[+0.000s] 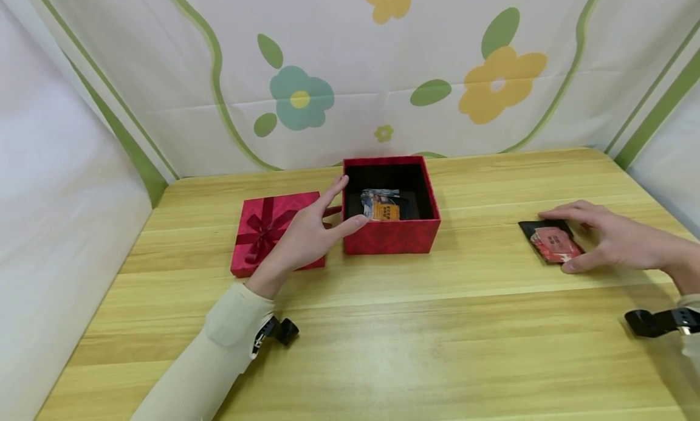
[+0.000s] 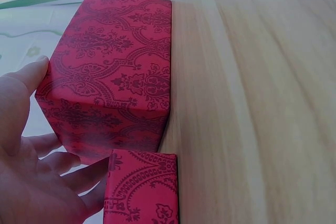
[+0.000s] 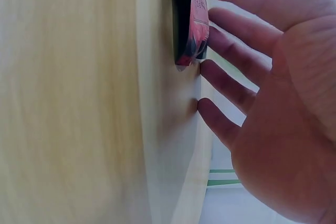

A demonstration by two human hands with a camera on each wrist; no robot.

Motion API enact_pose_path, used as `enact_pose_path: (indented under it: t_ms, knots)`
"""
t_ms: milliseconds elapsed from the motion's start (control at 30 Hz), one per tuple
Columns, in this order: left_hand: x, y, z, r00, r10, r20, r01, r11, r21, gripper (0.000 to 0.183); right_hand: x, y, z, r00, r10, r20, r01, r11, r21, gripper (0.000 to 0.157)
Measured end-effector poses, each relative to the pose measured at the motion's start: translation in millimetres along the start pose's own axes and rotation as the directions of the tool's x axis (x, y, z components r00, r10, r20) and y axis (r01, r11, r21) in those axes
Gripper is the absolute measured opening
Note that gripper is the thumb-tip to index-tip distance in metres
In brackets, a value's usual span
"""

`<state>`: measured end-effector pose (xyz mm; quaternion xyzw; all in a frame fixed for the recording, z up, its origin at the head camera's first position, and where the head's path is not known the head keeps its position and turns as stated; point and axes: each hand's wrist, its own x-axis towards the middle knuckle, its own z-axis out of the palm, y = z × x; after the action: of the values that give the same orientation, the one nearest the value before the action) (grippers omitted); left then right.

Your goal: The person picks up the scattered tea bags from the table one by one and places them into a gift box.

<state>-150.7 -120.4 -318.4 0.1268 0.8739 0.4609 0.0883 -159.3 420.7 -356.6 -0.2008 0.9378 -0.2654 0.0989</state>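
Observation:
My left hand [image 1: 313,234] rests at the left side of a red patterned gift box [image 1: 391,237], its thumb at the front wall's upper edge and the other fingers spread along the left wall. The box is lidless and dark inside. Within it lie a packet with an orange label [image 1: 386,212] and a silvery-grey printed wrapper [image 1: 377,196]. Far to the right, my right hand [image 1: 612,236] reaches over a small black packet with a red-pink label [image 1: 558,243]. Its thumb and fingers straddle the packet's right part; in the right wrist view several fingertips [image 3: 205,103] meet the tabletop.
Left of the box lies its red lid [image 1: 251,226] with a dark red ribbon bow [image 1: 264,231], partly covered by my left hand. The wooden table [image 1: 415,348] backs onto a flowered cloth [image 1: 372,56], and white cloth [image 1: 60,184] hangs at the left side.

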Motion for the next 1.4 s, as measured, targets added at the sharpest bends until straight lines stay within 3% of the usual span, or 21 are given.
enact_pose_path:
  t_ms: [300, 600, 833, 1067, 1400]
  knots:
    - [-0.3, 1.4, 0.2, 1.0, -0.001, -0.002, 0.001, 1.0, 0.008, 0.084, 6, 0, 0.0, 1.0, 0.02, -0.022, -0.023, 0.994, -0.109, 0.091]
    - [0.7, 0.9, 0.6, 1.0, 0.003, -0.007, -0.003, 1.0, 0.024, 0.084, 7, -9, -0.3, 0.998, 0.04, -0.046, -0.042, 0.998, -0.045, 0.088]
    - [1.2, -1.1, 1.2, 1.0, -0.005, -0.011, 0.005, 1.0, 0.023, 0.084, 14, -24, -2.6, 0.995, 0.028, -0.094, -0.026, 1.0, 0.016, 0.081]
    - [0.6, -1.0, 1.1, 1.0, 0.009, -0.007, -0.009, 1.0, 0.011, 0.085, 24, -45, -8.3, 0.986, 0.005, -0.169, -0.002, 1.0, 0.015, 0.077]
    - [0.0, -0.2, 1.1, 1.0, 0.001, -0.008, -0.001, 1.0, 0.019, 0.084, 39, -76, -13.2, 0.982, 0.013, -0.189, -0.013, 1.0, 0.005, 0.079]
